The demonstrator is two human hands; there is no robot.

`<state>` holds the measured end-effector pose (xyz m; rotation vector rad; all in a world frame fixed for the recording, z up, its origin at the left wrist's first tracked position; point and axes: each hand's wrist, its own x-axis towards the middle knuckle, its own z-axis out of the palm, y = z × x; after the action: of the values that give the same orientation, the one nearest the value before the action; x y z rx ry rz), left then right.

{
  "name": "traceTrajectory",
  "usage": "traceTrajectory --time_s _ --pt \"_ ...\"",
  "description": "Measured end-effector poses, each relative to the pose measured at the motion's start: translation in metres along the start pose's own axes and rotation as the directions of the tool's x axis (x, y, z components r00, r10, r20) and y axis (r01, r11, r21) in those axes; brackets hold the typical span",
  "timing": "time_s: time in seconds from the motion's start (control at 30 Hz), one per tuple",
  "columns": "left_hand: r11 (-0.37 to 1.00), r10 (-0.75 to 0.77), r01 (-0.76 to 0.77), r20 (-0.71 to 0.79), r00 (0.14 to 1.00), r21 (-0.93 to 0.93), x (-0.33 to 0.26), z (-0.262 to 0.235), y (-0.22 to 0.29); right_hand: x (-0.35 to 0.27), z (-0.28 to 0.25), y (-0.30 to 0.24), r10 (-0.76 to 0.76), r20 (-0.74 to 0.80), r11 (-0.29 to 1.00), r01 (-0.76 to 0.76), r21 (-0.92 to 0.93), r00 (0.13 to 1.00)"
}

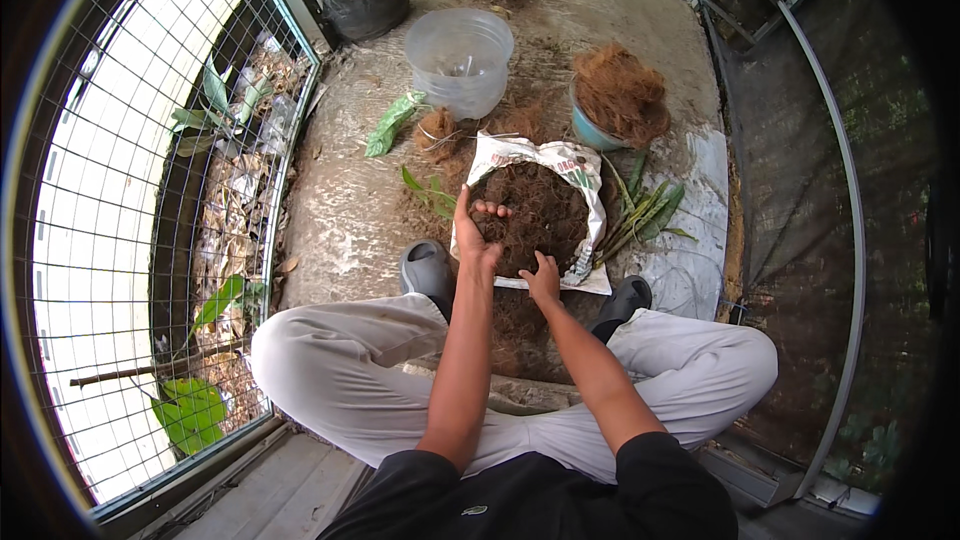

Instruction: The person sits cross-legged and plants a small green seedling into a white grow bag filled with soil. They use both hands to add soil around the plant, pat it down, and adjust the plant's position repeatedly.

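Soil [535,212], dark and fibrous, fills an opened white bag [575,165] lying on the concrete floor [340,200] right in front of the seated person, between the two dark shoes. From the head view, the left hand [475,232] reaches over the bag's near left rim, palm turned up and fingers curled loosely, cupping at the soil's edge; whether it actually holds any soil I cannot tell. The right hand [543,278] rests on the bag's near edge, fingers bent down onto the soil and the white rim, not clenched around anything I can make out.

Just beyond the bag, toward the far side of the floor, stands a clear plastic pot [459,58], upright. To its right sits a blue bowl [592,128] heaped with brown coconut fibre [620,92]. A bundle of green leaves [640,212] lies on a plastic sheet touching the bag's right side. A small green packet [392,122] lies left of the clear pot. Two black pots [375,0] stand at the far edge, and a wire fence [130,190] runs along the floor's left edge.
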<state>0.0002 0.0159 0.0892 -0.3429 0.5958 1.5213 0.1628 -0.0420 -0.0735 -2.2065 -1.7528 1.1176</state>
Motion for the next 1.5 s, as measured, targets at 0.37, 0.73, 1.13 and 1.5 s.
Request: traceTrajectory --time_s 0.37,0.73,1.13,1.5 --pt "1.000 -0.014 0.014 -0.037 0.999 -0.003 0.001 -0.004 -0.003 0.011 -0.023 0.024 -0.127 0.102 0.992 0.129 -0.015 0.987" --pt "0.999 0.007 -0.003 -0.075 0.997 0.049 0.006 -0.010 -0.003 0.041 -0.085 0.016 0.027 0.090 0.876 -0.067 0.477 0.996" --pt "0.998 -0.015 0.021 -0.101 0.995 0.063 0.009 -0.018 -0.011 0.013 -0.004 0.010 0.102 -0.340 0.983 -0.044 0.176 0.935" --pt "0.985 -0.101 0.110 -0.074 0.992 0.130 0.004 -0.011 -0.016 0.003 0.008 0.015 -0.079 -0.093 0.989 0.066 -0.131 0.993"
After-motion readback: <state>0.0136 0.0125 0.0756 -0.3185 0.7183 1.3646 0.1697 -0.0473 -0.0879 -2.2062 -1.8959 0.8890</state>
